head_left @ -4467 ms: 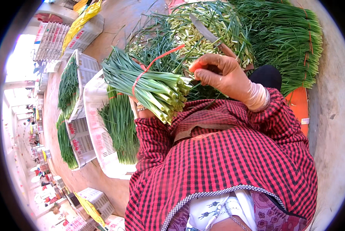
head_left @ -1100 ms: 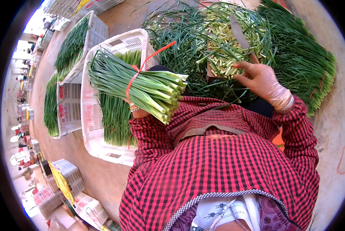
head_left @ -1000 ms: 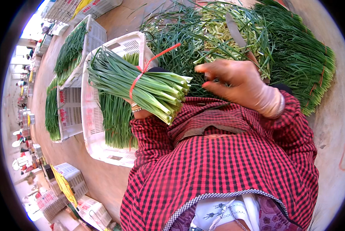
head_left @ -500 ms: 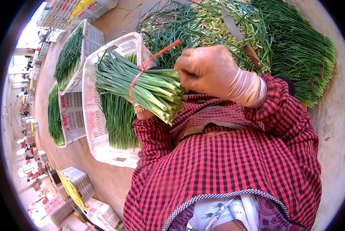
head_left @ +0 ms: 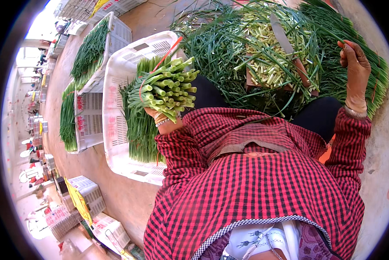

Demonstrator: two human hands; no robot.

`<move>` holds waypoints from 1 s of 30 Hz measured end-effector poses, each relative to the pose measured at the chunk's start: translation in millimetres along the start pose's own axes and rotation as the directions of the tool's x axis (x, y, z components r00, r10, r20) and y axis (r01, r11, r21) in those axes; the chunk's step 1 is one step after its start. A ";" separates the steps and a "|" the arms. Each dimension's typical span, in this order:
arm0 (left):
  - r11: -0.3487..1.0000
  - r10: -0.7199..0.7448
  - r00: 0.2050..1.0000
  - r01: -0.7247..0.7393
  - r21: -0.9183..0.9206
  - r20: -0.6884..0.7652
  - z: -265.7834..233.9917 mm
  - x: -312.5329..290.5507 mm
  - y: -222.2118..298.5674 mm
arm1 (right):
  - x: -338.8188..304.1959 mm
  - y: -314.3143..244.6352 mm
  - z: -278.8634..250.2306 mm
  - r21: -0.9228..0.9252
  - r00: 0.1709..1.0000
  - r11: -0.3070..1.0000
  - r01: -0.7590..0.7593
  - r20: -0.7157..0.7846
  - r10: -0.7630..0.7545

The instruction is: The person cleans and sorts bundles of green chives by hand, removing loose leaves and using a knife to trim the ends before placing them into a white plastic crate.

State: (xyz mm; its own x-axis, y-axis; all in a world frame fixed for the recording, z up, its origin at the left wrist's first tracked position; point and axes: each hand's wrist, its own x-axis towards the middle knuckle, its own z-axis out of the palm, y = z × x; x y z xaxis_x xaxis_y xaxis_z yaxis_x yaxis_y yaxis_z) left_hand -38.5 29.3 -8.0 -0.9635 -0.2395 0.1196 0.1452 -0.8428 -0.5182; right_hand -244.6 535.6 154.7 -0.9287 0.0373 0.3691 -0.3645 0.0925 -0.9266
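Observation:
A bunch of green chives [head_left: 168, 84] is gripped in my left hand [head_left: 160, 116], its pale cut ends turned up and toward me. A red tie circles the bunch, and its loose end sticks up. Most of my left fingers are hidden under the stalks. Out to the right, my gloved right hand [head_left: 356, 65] is raised with the fingers pinched, and a thin green chive stalk runs from its fingertips. Something orange-red shows at those fingertips, too small to name. The white plastic crate [head_left: 112, 151] beneath my left hand holds more chives [head_left: 147, 145].
A knife [head_left: 285, 41] lies on the heap of cut chive ends [head_left: 268, 65] ahead of me, amid loose leaves [head_left: 216, 47]. Tied chives [head_left: 379, 86] lie at the right. More crates [head_left: 90, 117] of chives stand left, and other crates [head_left: 84, 193] stand farther back.
My right hand has moved from the bunch out to the far right. The bunch has tilted so that its cut ends point upward, and it has shifted slightly left.

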 end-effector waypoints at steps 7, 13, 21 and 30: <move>0.697 0.246 0.967 -0.227 0.680 0.071 -17.4 5.4 12.7 | -66.2 -19.3 118.2 0.027 0.830 0.937 0.348 0.455 -0.322; 0.320 0.250 0.968 -0.087 0.943 0.005 -34.8 15.0 -8.1 | -99.7 -75.7 190.1 -0.093 0.534 0.723 0.685 0.739 -0.411; 0.357 0.321 0.945 -0.064 0.932 -0.058 -27.3 19.5 -49.3 | -91.7 -67.6 193.4 -0.074 0.588 0.806 0.587 0.724 -0.362; 0.373 0.295 0.955 -0.079 0.924 -0.038 -25.6 15.0 -49.5 | -74.4 -50.0 204.8 0.041 0.594 0.917 0.397 0.750 -0.291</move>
State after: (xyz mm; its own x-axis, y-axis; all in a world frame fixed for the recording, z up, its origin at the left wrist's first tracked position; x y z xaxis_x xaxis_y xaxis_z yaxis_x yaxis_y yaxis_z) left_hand -66.0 79.8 -2.1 -0.8854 -0.4594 -0.0710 0.3381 -0.7412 0.5799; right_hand -171.3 324.4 158.8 -0.4968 -0.7512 0.4346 -0.7060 0.0586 -0.7058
